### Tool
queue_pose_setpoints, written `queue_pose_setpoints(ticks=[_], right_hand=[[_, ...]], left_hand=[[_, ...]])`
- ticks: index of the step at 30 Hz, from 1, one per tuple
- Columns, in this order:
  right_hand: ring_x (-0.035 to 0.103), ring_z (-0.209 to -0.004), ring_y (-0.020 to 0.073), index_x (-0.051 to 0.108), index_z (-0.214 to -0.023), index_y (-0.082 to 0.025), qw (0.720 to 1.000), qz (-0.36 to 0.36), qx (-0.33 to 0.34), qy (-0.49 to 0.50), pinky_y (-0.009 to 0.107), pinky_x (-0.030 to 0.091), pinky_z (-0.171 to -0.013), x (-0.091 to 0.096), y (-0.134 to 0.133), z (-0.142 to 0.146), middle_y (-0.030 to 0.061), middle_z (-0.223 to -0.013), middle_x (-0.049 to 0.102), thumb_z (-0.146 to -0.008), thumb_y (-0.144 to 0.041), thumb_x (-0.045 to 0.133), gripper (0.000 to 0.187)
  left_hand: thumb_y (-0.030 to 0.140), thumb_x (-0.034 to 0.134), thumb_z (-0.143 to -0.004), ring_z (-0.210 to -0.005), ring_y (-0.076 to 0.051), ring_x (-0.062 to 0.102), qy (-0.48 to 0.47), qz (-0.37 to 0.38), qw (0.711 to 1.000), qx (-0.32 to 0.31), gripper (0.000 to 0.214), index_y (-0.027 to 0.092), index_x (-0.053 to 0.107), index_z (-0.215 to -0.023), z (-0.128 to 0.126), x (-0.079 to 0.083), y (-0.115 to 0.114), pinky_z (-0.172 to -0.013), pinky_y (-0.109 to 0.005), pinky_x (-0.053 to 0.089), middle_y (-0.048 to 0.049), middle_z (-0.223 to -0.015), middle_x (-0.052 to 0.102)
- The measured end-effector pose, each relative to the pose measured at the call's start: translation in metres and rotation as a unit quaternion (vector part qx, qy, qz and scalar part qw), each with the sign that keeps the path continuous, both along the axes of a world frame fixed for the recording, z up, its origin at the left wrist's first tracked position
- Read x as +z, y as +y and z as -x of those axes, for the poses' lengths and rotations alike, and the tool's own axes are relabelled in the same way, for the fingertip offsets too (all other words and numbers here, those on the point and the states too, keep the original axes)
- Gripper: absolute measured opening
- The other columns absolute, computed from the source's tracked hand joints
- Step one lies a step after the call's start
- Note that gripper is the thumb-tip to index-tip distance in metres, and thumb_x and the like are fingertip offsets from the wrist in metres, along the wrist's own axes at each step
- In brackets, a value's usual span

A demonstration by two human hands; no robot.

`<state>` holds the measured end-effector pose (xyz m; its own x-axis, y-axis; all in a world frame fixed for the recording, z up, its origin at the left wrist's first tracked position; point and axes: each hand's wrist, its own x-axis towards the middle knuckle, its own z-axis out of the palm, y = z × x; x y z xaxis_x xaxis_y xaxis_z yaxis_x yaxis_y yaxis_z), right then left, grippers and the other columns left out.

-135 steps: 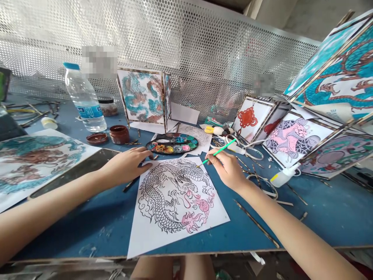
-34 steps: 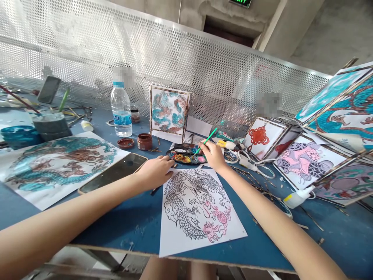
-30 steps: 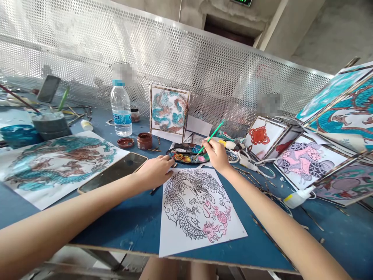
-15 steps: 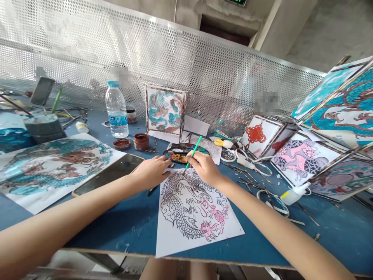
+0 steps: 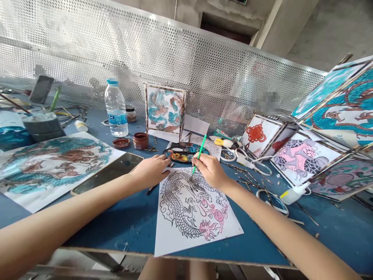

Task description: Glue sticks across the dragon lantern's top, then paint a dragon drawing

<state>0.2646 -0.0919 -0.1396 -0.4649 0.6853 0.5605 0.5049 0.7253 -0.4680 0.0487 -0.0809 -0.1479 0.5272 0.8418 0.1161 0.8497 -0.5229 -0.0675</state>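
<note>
My right hand (image 5: 211, 169) pinches a thin green paintbrush (image 5: 201, 149), its dark bristles down on a sheet of paper (image 5: 171, 243) with a black dragon outline. Pink colour fills part of the dragon at the lower right of the drawing. My left hand (image 5: 153, 169) lies flat with its fingers stretched out, by the upper left corner of the sheet. Its fingertips reach the left end of a black paint palette (image 5: 186, 151) with orange, yellow and blue paint. Whether they touch the palette I cannot tell.
A phone (image 5: 109, 173) and a painted dragon sheet (image 5: 65, 167) lie on the left. Behind are a water bottle (image 5: 115, 107), an open brown paint jar (image 5: 140, 140) and a framed picture (image 5: 166, 109). At right are thin sticks, tape rings, a glue bottle (image 5: 294, 193) and framed pictures.
My right hand has moved slightly right and toward me with the paintbrush, whose tip is now further right on the dragon drawing. My left hand has stayed in place.
</note>
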Motion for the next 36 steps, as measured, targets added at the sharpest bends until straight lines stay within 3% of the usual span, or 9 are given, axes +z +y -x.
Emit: queue_pose_setpoints(ticks=[11, 21, 30, 36], right_hand=[[0.051, -0.067, 0.0136, 0.053, -0.079, -0.019, 1.000, -0.003, 0.010, -0.015, 0.027, 0.038, -0.064, -0.004, 0.016, 0.021, 0.0012, -0.068, 0.053, -0.093, -0.034, 0.036, 0.027], [0.047, -0.058, 0.0124, 0.046, -0.066, -0.020, 1.000, 0.003, 0.000, -0.016, 0.026, 0.034, -0.058, -0.002, 0.007, 0.004, -0.0007, -0.061, 0.048, -0.093, -0.033, 0.036, 0.031], [0.051, -0.066, 0.0134, 0.051, -0.077, -0.019, 1.000, -0.004, 0.008, 0.007, 0.027, 0.038, -0.065, -0.004, 0.013, 0.007, 0.0004, -0.067, 0.053, -0.093, -0.031, 0.037, 0.024], [0.048, -0.062, 0.0134, 0.047, -0.069, -0.020, 1.000, -0.009, -0.007, -0.023, 0.027, 0.036, -0.061, -0.007, 0.011, -0.002, 0.0002, -0.063, 0.049, -0.093, -0.031, 0.037, 0.029]], left_hand=[[0.029, 0.041, -0.085, -0.095, -0.025, 0.057, -0.004, -0.003, 1.000, -0.006, 0.027, 0.016, 0.058, -0.102, 0.000, 0.001, -0.002, -0.074, -0.032, 0.047, -0.0105, -0.099, 0.060], [0.030, 0.040, -0.086, -0.095, -0.026, 0.057, -0.002, 0.004, 1.000, -0.003, 0.029, 0.015, 0.057, -0.104, 0.000, 0.002, -0.003, -0.074, -0.034, 0.047, -0.0115, -0.100, 0.061], [0.029, 0.040, -0.086, -0.094, -0.027, 0.058, -0.008, 0.004, 1.000, -0.007, 0.028, 0.015, 0.058, -0.102, 0.000, 0.001, -0.002, -0.074, -0.035, 0.048, -0.0122, -0.098, 0.061], [0.029, 0.040, -0.086, -0.094, -0.026, 0.057, -0.005, 0.003, 1.000, -0.007, 0.029, 0.015, 0.058, -0.103, 0.000, 0.003, -0.003, -0.075, -0.035, 0.047, -0.0122, -0.099, 0.061]])
